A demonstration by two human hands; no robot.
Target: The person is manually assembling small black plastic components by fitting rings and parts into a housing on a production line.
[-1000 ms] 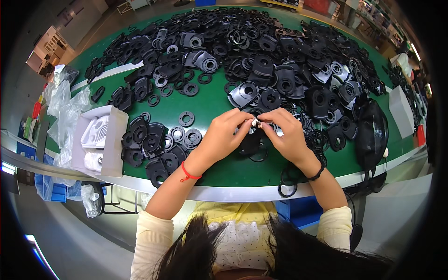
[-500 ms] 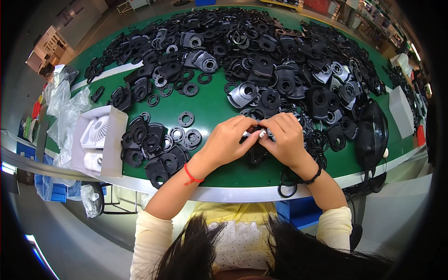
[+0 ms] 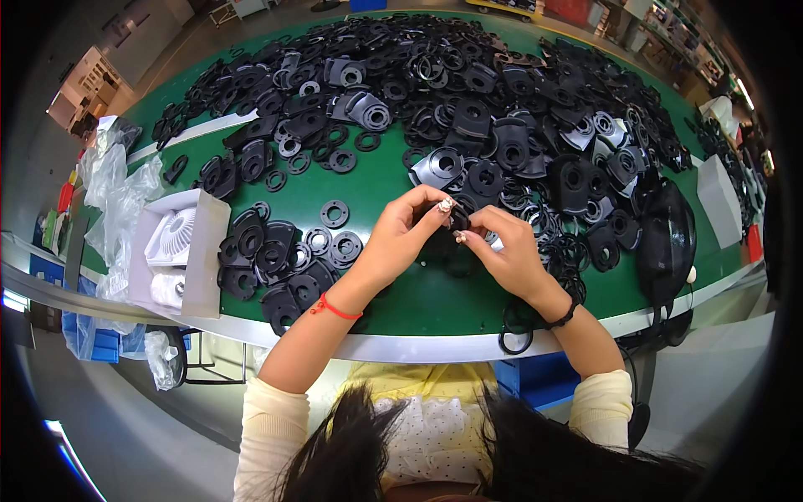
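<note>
The left hand (image 3: 403, 238) and the right hand (image 3: 508, 255) pinch a black part (image 3: 456, 219) (partly hidden) between them, above the green counter (image 3: 435, 314); farther out spreads a dark heap (image 3: 473, 117), and leftward sits 1 white box (image 3: 205, 251).

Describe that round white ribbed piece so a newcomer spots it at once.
On the green table, find the open white box at the near left edge. The white ribbed piece sits inside, above a white item in view. Its fine fanning ribs set it apart from that item and the black parts beside the box.
</note>
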